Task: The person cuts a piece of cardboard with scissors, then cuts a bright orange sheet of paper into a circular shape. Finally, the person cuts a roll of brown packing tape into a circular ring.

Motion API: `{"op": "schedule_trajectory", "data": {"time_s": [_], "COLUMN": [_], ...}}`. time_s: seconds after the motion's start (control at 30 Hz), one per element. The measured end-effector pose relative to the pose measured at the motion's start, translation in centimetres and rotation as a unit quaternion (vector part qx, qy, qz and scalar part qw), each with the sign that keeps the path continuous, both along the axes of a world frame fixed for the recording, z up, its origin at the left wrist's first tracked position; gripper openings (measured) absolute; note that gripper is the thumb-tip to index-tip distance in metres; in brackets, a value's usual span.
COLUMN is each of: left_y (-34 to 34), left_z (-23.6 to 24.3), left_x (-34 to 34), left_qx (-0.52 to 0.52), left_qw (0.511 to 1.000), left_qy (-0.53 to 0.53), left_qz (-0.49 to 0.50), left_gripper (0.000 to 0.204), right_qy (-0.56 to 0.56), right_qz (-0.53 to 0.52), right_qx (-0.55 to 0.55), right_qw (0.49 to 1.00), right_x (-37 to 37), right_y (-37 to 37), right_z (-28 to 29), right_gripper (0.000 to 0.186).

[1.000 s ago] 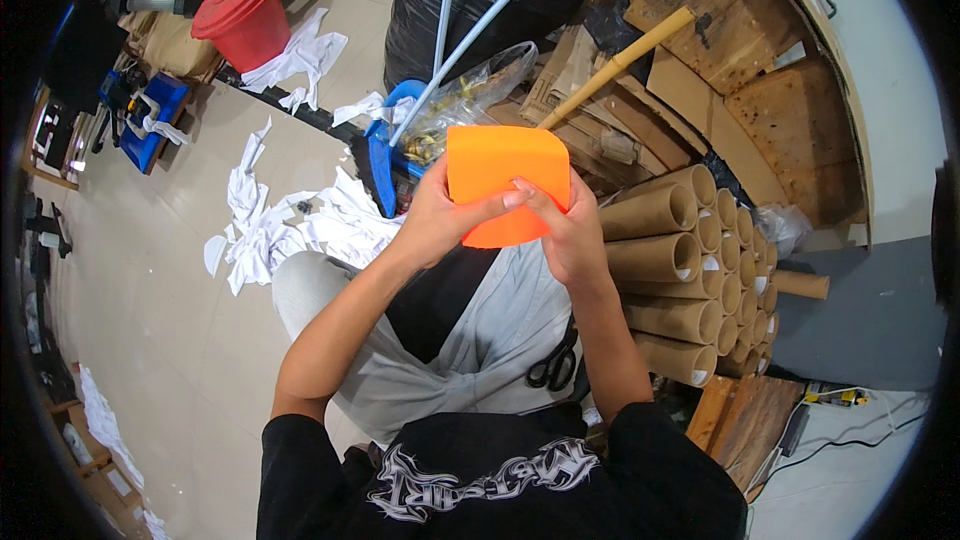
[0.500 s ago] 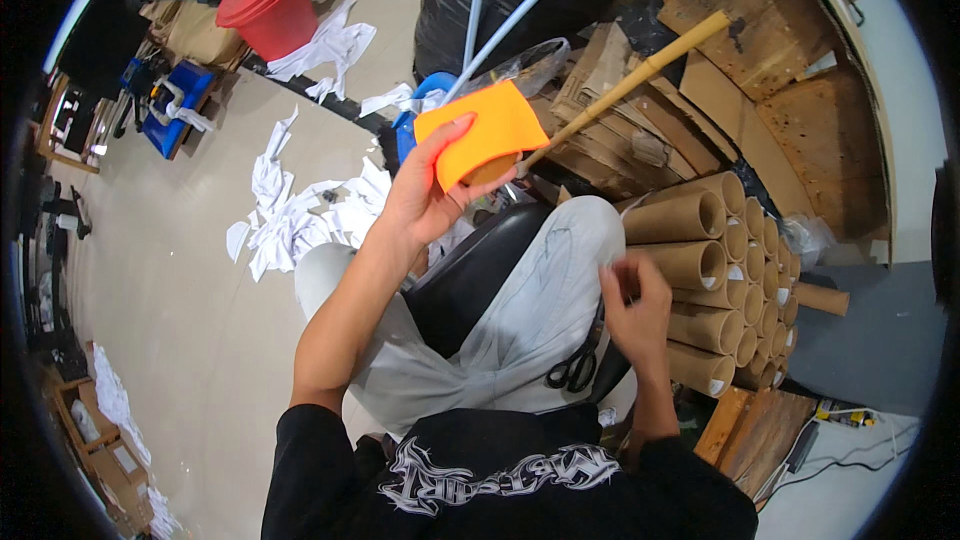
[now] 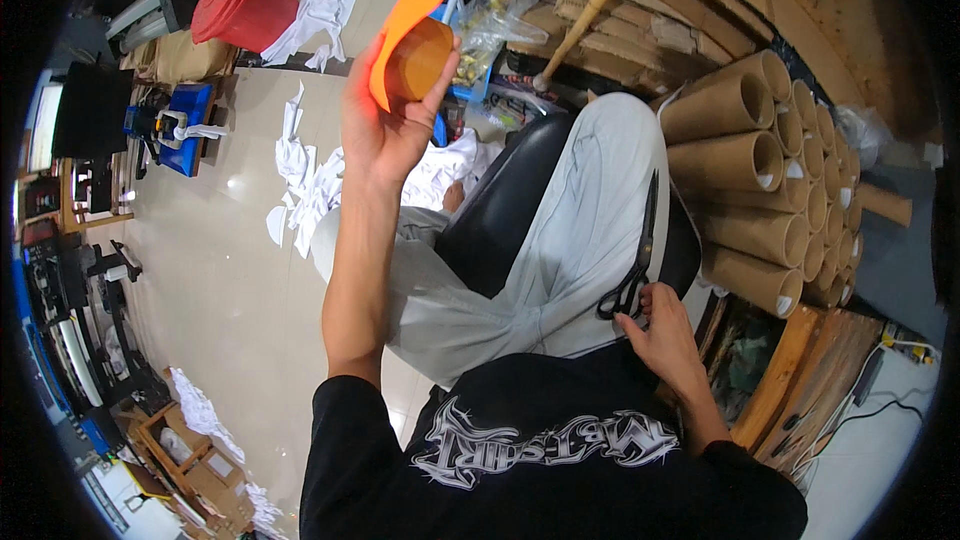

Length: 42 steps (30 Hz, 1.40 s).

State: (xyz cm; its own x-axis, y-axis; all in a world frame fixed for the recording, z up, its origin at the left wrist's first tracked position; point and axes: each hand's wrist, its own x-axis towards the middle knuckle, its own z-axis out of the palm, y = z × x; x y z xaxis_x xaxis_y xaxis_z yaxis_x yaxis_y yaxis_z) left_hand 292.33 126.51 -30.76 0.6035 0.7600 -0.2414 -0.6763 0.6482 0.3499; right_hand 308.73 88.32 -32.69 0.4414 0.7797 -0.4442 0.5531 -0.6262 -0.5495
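Note:
My left hand (image 3: pixel 385 120) is raised ahead of me, its fingers wrapped round a bent bright orange sheet (image 3: pixel 405 15). An amber-brown, curved-edged piece (image 3: pixel 420 62) shows against the sheet's right side; whether the two are joined I cannot tell. Black-handled scissors (image 3: pixel 630 290) rest along my right thigh, blades pointing away from me. At their handles is my right hand (image 3: pixel 660 330), thumb and forefinger closed on the loop's edge.
Stacked cardboard tubes (image 3: pixel 730 105) stand close by my right knee. Beyond them are flattened cardboard (image 3: pixel 640 35) and a bamboo pole (image 3: pixel 600 5). White fabric scraps (image 3: pixel 310 180) litter the floor. Farther off stands a red lidded bucket (image 3: pixel 245 5).
My right hand has come down from beside my right knee to the scissors' handles. The left hand has turned the orange sheet, exposing more of the amber-brown piece. The whole view has shifted.

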Motion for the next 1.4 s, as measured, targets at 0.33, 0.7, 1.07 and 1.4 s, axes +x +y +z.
{"op": "schedule_trajectory", "data": {"time_s": [0.33,0.7,1.07,1.4], "left_y": [-1.0,-4.4,-5.8,-6.1], "left_z": [-0.1,-0.4,-1.4,-0.9], "left_x": [1.0,3.6,3.9,4.1], "left_qx": [0.070,0.084,0.143,0.172], "left_qw": [0.992,0.983,0.960,0.956], "left_qy": [0.078,0.142,0.219,0.199], "left_qz": [0.076,0.081,0.099,0.129], "left_gripper": [0.045,0.042,0.036,0.039], "right_qy": [-0.027,0.545,0.483,0.462], "right_qz": [-0.104,-0.210,-0.044,-0.077], "right_qx": [0.056,0.279,0.276,0.286], "right_qw": [0.993,0.762,0.830,0.836], "right_x": [-1.5,-1.0,-4.0,-3.7], "right_y": [0.8,4.5,14.9,15.8], "right_z": [-2.3,-2.7,-0.9,-0.4], "right_gripper": [0.036,0.038,0.038,0.037]}}
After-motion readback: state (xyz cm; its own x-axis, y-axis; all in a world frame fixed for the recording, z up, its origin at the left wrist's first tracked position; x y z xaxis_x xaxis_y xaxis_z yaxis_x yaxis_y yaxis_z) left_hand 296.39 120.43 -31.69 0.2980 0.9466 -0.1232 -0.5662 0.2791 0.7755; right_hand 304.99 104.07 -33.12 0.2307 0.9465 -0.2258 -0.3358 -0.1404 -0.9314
